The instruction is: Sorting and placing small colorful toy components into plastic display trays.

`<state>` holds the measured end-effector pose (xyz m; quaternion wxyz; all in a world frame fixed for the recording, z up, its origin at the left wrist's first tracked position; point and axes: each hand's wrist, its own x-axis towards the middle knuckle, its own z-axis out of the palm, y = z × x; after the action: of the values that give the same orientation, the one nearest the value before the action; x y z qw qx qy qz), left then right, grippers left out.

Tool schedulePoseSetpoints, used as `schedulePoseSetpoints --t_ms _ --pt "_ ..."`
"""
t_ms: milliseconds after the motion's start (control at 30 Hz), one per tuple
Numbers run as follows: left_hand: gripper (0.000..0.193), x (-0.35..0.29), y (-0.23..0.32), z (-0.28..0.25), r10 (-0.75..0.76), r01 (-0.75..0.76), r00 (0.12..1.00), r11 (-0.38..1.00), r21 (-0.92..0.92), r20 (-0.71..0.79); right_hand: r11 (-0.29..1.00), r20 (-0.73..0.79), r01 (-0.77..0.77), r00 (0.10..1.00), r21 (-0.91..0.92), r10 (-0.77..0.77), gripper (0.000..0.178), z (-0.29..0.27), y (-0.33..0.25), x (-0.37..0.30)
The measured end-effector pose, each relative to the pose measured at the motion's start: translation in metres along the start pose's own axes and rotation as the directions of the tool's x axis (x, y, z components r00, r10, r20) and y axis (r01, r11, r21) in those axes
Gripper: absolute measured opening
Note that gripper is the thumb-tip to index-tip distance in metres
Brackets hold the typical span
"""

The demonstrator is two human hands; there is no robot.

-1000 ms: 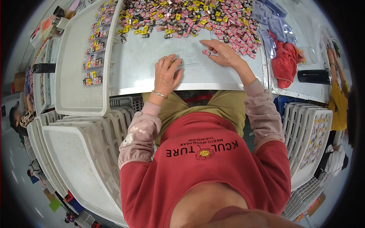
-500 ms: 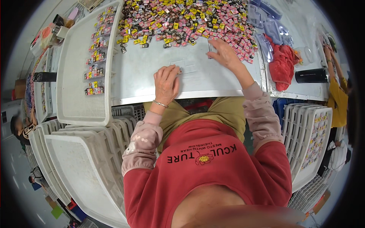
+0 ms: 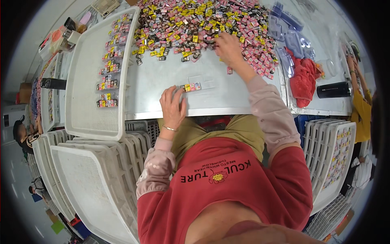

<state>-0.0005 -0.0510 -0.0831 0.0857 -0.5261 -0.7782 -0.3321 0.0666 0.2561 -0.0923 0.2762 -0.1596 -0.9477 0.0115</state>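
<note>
Left hand [image 3: 172,106] half-curled at end of clear case [image 3: 208,84]; right hand [image 3: 228,49] now at box pile [image 3: 178,24], fingers bent; both grips unclear. Row of boxes [image 3: 192,87] newly uncovered; case part-filled.

A heap of small blocks [image 3: 195,24] lies along the desk's [image 3: 154,89] far side, the right hand [image 3: 228,49] at its near edge. Nearer the person is a case [image 3: 208,82] with blocks in it, the left hand [image 3: 172,107] at its left end. Further left, a tray [image 3: 87,101] bears a column of filled cases [image 3: 107,84]. Right of the heap lie plastic shells [image 3: 297,42], then, nearer, a cloth [image 3: 302,79], with a bottle [image 3: 334,90] beyond.
</note>
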Motion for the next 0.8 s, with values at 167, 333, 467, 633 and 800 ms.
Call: schedulePoseSetpoints --t_ms 167,333,467,633,800 --pt "0.043 0.003 0.004 0.004 -0.043 0.043 0.999 0.999 -0.010 -0.016 0.965 -0.314 -0.068 0.938 0.253 0.148 0.024 -0.014 0.058 0.016" --pt "0.041 0.003 0.005 0.003 -0.071 0.072 0.997 0.997 0.016 -0.011 0.874 -0.127 -0.236 0.940 0.425 0.316 0.028 0.002 0.088 0.084" --pt "0.041 0.005 0.005 0.007 -0.079 0.080 0.996 0.996 0.035 -0.029 0.986 -0.056 -0.165 0.985 0.018 0.166 0.032 0.030 0.088 0.116" --pt "0.040 0.002 0.001 0.009 -0.114 0.116 0.992 0.992 0.047 -0.046 0.990 0.232 -0.131 0.962 -0.060 0.141 0.032 0.025 0.073 0.125" --pt "0.041 0.004 0.002 0.009 -0.087 0.088 0.996 0.995 0.052 -0.014 0.922 0.392 -0.301 0.900 0.245 0.189 0.014 0.007 0.106 0.088"
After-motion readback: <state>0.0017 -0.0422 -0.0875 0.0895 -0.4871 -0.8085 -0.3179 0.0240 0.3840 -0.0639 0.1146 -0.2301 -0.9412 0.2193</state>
